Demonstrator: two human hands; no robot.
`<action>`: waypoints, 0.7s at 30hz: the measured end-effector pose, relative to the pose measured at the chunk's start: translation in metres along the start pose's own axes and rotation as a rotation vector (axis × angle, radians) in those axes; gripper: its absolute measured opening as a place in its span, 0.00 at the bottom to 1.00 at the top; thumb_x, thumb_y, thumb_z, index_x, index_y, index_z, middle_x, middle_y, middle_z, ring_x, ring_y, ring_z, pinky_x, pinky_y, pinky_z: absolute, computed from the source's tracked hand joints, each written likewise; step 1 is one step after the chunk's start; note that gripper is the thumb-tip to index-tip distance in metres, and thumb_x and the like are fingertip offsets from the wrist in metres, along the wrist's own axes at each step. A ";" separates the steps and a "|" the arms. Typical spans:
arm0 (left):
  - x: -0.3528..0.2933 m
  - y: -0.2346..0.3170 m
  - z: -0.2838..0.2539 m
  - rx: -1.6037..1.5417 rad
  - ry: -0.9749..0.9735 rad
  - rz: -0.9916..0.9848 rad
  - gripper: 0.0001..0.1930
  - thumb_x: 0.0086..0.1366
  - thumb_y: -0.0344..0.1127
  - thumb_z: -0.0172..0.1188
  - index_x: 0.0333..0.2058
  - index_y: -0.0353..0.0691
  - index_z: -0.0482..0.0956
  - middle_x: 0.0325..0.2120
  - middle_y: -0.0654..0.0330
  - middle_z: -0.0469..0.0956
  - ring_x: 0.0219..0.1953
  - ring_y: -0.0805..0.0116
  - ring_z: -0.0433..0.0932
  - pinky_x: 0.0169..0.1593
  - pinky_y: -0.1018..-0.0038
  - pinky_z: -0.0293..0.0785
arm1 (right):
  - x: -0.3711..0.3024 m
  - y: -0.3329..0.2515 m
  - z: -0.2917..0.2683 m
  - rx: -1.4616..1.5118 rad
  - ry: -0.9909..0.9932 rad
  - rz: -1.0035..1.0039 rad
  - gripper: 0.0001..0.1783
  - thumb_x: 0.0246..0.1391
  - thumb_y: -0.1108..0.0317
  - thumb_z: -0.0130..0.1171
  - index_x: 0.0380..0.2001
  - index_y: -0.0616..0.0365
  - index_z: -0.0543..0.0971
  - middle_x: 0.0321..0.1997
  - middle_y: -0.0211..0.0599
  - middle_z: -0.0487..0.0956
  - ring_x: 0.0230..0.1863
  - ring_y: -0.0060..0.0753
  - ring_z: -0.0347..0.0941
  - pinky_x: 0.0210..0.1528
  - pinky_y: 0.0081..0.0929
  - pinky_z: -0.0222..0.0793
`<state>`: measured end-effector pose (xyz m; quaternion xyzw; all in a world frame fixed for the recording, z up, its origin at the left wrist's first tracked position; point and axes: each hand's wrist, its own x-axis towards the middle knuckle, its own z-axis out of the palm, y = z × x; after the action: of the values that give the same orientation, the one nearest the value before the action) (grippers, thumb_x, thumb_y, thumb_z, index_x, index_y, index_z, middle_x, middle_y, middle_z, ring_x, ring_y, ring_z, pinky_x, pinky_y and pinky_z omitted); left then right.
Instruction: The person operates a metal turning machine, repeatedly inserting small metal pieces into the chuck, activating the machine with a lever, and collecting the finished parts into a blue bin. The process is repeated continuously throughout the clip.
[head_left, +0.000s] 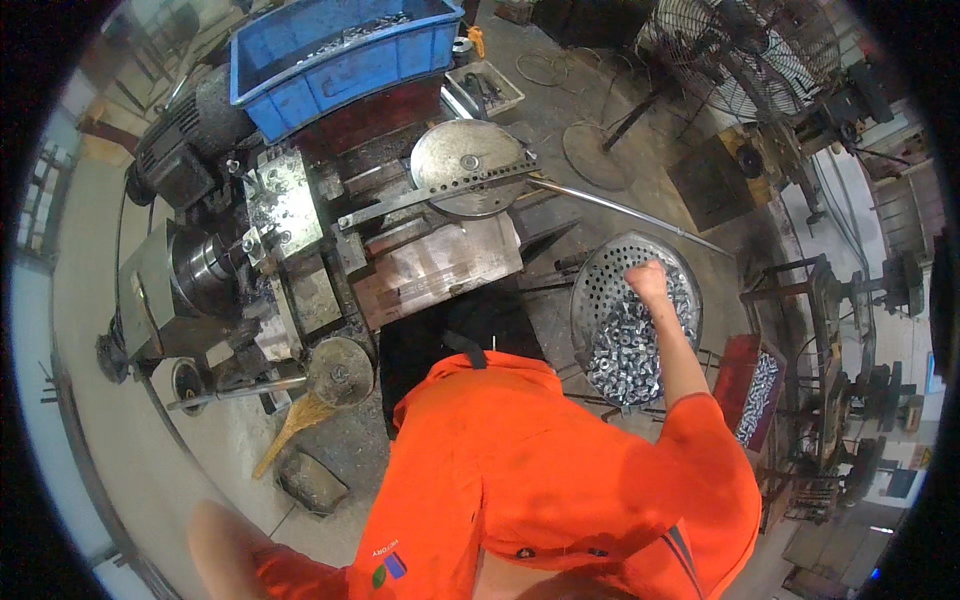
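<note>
My right hand (648,280) is held over a round perforated metal basin (598,272), its fingers curled closed. From this side I cannot make out what, if anything, is inside the fist. Beneath and beside it lies a heap of small shiny metal parts, nut-like in shape (625,355), filling the nearer portion of the basin. Of my left arm, only a blurred stretch (220,550) shows at the lower left; the left hand is out of the picture.
A lathe-like machine stands ahead, with a chuck (203,262), a round metal disc (470,165) and a long lever (630,215). Behind is a blue bin (350,75). A red tray of parts (735,375) sits right; a fan (745,55) stands beyond; a brush (295,430) lies left.
</note>
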<state>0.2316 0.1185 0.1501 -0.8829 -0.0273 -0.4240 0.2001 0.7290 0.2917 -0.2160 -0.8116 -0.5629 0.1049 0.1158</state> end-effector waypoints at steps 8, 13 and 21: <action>0.002 0.002 0.002 -0.014 0.026 0.026 0.06 0.55 0.24 0.49 0.33 0.29 0.70 0.29 0.53 0.74 0.34 0.62 0.71 0.39 0.70 0.69 | -0.007 -0.015 -0.013 0.001 -0.053 0.061 0.12 0.29 0.63 0.53 0.15 0.62 0.77 0.25 0.50 0.76 0.31 0.48 0.74 0.37 0.33 0.69; -0.002 0.002 -0.001 -0.025 0.053 0.038 0.06 0.55 0.23 0.49 0.32 0.29 0.70 0.29 0.53 0.73 0.34 0.62 0.71 0.39 0.70 0.69 | 0.006 0.037 0.015 -0.303 0.093 -0.564 0.04 0.27 0.67 0.54 0.10 0.53 0.74 0.17 0.40 0.74 0.23 0.43 0.72 0.26 0.36 0.69; 0.000 0.007 -0.003 -0.022 0.052 0.030 0.05 0.54 0.23 0.49 0.31 0.30 0.70 0.28 0.54 0.73 0.33 0.63 0.71 0.39 0.70 0.69 | -0.002 0.017 0.000 -0.084 -0.031 -0.339 0.08 0.30 0.63 0.56 0.11 0.55 0.77 0.17 0.43 0.75 0.22 0.41 0.74 0.28 0.33 0.70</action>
<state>0.2314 0.1108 0.1493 -0.8740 -0.0044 -0.4440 0.1974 0.7432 0.2839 -0.2207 -0.7075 -0.6973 0.0729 0.0893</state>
